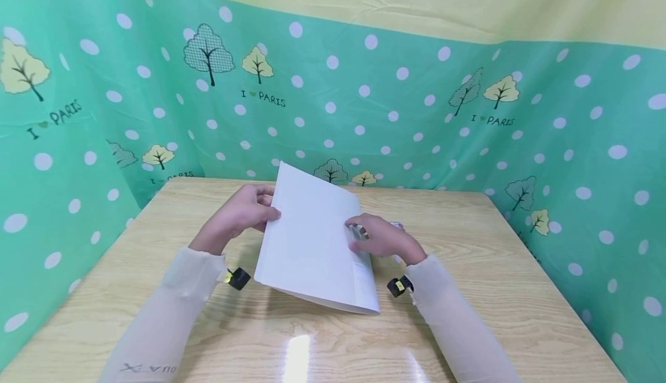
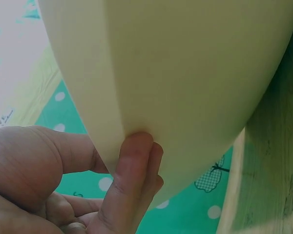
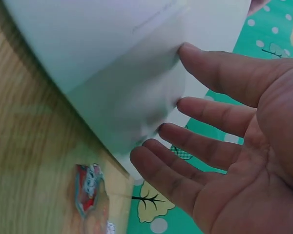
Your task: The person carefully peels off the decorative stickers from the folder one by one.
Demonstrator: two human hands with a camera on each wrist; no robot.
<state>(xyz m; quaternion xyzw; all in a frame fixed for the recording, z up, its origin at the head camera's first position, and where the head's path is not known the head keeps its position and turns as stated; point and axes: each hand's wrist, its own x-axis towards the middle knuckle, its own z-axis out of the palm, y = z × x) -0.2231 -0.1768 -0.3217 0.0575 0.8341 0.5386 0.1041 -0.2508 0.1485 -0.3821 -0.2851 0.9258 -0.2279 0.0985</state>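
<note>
A large white sheet of paper [image 1: 312, 238] stands tilted over the table, its lower edge bowed. My left hand [image 1: 248, 209] pinches its left edge, thumb on the near face and fingers behind. In the left wrist view, a crease runs down the paper [image 2: 185, 73] to the fingertips. At the opposite edge is my right hand [image 1: 378, 235], its fingers spread and loosely bent, fingertips right at the paper. In the right wrist view, a greyish folded band crosses the paper [image 3: 132, 92] beside these fingertips [image 3: 188, 51].
A small shiny packet with a red and white cartoon print [image 3: 90, 187] lies on the wooden table [image 1: 442, 325], mostly hidden behind the right hand in the head view. A green dotted curtain [image 1: 364, 111] hangs around the back and sides.
</note>
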